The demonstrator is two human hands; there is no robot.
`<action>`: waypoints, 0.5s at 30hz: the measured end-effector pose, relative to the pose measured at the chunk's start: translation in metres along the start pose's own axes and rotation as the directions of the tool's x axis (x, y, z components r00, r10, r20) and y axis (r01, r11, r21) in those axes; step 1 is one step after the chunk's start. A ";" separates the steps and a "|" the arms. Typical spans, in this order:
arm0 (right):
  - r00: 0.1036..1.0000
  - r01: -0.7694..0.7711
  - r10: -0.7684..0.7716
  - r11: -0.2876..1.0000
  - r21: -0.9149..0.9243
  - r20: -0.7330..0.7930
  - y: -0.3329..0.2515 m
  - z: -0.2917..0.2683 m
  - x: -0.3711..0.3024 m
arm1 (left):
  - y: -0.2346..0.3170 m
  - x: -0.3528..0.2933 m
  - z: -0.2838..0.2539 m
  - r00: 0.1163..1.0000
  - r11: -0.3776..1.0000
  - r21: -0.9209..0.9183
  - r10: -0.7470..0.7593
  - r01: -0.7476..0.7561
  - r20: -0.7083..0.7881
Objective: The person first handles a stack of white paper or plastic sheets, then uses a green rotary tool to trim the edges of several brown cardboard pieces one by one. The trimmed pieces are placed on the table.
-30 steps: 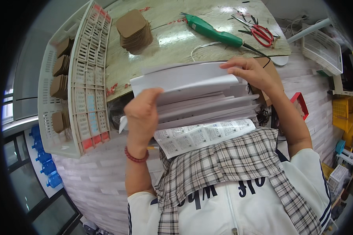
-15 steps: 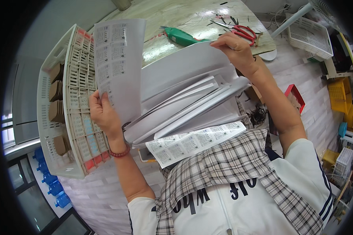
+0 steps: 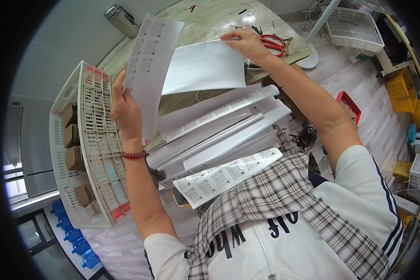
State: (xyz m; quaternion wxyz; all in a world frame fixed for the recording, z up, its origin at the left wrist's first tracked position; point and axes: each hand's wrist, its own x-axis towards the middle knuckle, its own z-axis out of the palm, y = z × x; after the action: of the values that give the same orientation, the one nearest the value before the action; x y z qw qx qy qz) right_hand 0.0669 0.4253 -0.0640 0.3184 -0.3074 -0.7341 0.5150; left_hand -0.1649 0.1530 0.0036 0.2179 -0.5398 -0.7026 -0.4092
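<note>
Holds up a printed sheet [image 3: 155, 70] with the left hand [image 3: 127, 111], gripping its lower left edge between thumb and loosely bent fingers. Tilts this sheet steeply near the left part of the pale wooden table [image 3: 214, 16], overlapping in view the left end of a plain white sheet [image 3: 205, 67]. With the right hand [image 3: 245, 43], pinches the white sheet by its far right corner, using thumb and fingertips brought close together. Holds it out over the near part of the table; cannot tell whether touching the surface. Has a loose pile of sheets [image 3: 228, 135] between the table and the checked apron [image 3: 261, 191], with a glossy printed strip [image 3: 228, 177] along its near side, partly over the apron. Wears a red bead bracelet [image 3: 133, 155] on the left wrist. Has, on the left, a white slatted crate [image 3: 95, 126] with brown card stacks [image 3: 74, 158] inside. Shows red-handled scissors [image 3: 272, 43] on the table just beyond the right hand, a metal flask [image 3: 121, 19] at the far left, and a red box [image 3: 349, 106] to the right of the right forearm.
</note>
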 end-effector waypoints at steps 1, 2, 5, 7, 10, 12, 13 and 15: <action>0.998 0.059 -0.058 0.997 -0.045 0.013 0.004 -0.005 -0.003 | 0.003 0.003 0.003 0.997 1.000 0.024 0.002 -0.004 0.071; 0.960 0.254 -0.275 0.933 -0.256 -0.050 0.007 -0.010 -0.007 | 0.001 0.003 0.007 0.992 0.999 0.035 -0.019 0.015 0.128; 0.767 0.526 -0.641 0.646 -0.553 -0.020 -0.009 -0.021 -0.026 | -0.006 -0.002 0.013 0.976 0.994 0.112 -0.041 0.017 0.216; 0.785 0.578 -0.612 0.674 -0.461 0.089 -0.017 -0.042 -0.062 | -0.005 -0.004 0.015 0.983 0.997 0.081 -0.015 0.000 0.181; 0.807 0.585 -0.458 0.704 -0.403 0.372 -0.029 -0.054 -0.128 | -0.003 -0.012 0.022 0.993 0.998 0.065 0.002 -0.010 0.117; 0.725 0.688 -0.481 0.501 -0.525 0.493 -0.021 -0.047 -0.146 | -0.010 -0.019 0.024 0.995 0.999 0.043 -0.004 0.000 0.099; 0.736 0.676 -0.479 0.489 -0.552 0.477 -0.010 -0.046 -0.150 | -0.008 -0.018 0.026 0.994 0.997 0.065 0.023 -0.030 0.110; 0.732 0.675 -0.541 0.495 -0.547 0.414 -0.008 -0.044 -0.155 | -0.013 -0.016 0.022 0.976 0.993 0.105 0.028 -0.051 0.216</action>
State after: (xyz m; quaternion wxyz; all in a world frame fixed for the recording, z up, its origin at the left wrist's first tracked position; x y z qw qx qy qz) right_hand 0.1948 0.3267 -0.0686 0.2769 -0.0698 -0.9535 0.0967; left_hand -0.1688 0.1603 -0.0258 0.1784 -0.5817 -0.7326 -0.3051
